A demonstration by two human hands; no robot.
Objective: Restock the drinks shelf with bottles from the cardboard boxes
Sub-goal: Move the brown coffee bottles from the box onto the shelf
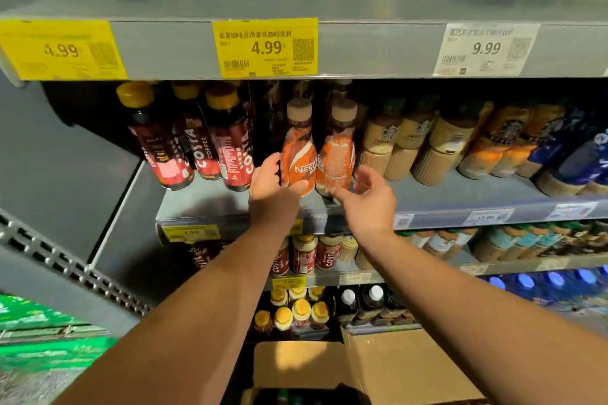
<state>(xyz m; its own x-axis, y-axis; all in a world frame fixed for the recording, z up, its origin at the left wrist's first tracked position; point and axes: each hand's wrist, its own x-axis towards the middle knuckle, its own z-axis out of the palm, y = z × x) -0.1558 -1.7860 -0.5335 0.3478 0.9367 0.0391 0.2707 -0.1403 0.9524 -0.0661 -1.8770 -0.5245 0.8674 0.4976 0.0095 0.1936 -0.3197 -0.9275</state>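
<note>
Standing side by side at the front of the middle shelf [460, 194], the left orange bottle [297, 154] and the right orange bottle [339, 154] touch each other, and on my feed both of their bases are lost behind the hands. More bottles stand behind them in deep shadow; I cannot make those out. The right bottle's label is smeared by blur, so only the left one reads as Nescafé. The left hand [273, 189] grips the left orange bottle low down, thumb up its left side and fingers curled across the front of its foot. The right hand [370, 203] is loosely spread, its fingers blurred in front of the right orange bottle's foot; I cannot tell whether they touch it. Dark red Costa bottles [197, 147] lean just left of the pair, with pale Starbucks bottles [411, 141] just right. A yellow price tag [265, 47] sits on the shelf edge above. At the frame's bottom edge an open cardboard box [394, 368] is cut off, its contents too dark to read.
</note>
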